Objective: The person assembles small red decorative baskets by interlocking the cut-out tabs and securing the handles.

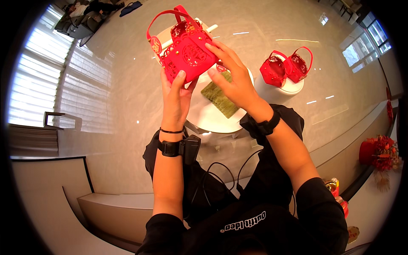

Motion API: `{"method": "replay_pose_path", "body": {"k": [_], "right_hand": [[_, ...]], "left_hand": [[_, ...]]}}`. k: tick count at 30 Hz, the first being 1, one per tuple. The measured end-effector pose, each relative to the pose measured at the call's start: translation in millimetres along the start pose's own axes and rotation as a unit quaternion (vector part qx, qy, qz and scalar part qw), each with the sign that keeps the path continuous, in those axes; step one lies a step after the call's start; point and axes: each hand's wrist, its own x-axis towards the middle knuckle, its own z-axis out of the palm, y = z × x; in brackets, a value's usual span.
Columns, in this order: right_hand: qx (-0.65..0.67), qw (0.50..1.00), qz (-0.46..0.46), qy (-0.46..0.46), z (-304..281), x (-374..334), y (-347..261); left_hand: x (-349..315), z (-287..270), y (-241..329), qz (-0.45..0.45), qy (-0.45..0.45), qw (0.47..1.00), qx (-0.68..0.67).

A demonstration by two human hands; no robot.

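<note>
A red felt basket (191, 55) with cut-out patterned walls, gold studs and a looped handle is held up, tilted, over a small white round table. My left hand (176, 95) supports it from below and the left, thumb on the near side and the other fingers largely hidden behind it. At its right end, my right hand (234, 80) has its fingertips on the wall, with the thumb by the lower corner. Beneath the hands, a green folded cloth (222, 95) lies on the white table (204, 119).
Red baskets (274, 71) of similar make stand on a white stool (293, 88) to the right. Black cables (221, 165) hang between my knees. Red floral decorations (380, 153) are at the far right. Another person (80, 9) reclines on a dark seat at the upper left.
</note>
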Motion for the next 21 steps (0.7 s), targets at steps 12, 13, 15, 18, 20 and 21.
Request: {"method": "replay_pose_path", "body": {"k": [12,13,15,18,20,21], "right_hand": [[0.103,0.989,0.08,0.063,-4,2,4],[0.112,0.988,0.089,0.062,-5,2,7],[0.13,0.984,0.106,0.059,-5,1,12],[0.126,0.98,0.136,0.076,-3,0,14],[0.14,0.98,0.125,0.066,-4,2,10],[0.148,0.98,0.119,0.059,-4,4,7]], "left_hand": [[-1,1,-7,0.017,-0.012,1.0,-0.007],[-1,2,-9,0.023,-0.011,1.0,-0.012],[-1,2,-10,0.049,-0.016,0.998,0.044],[1,0,-13,0.064,-0.025,0.994,0.085],[1,-1,-10,0.038,-0.016,0.997,0.059],[1,-2,-5,0.011,-0.003,1.0,0.025]]}}
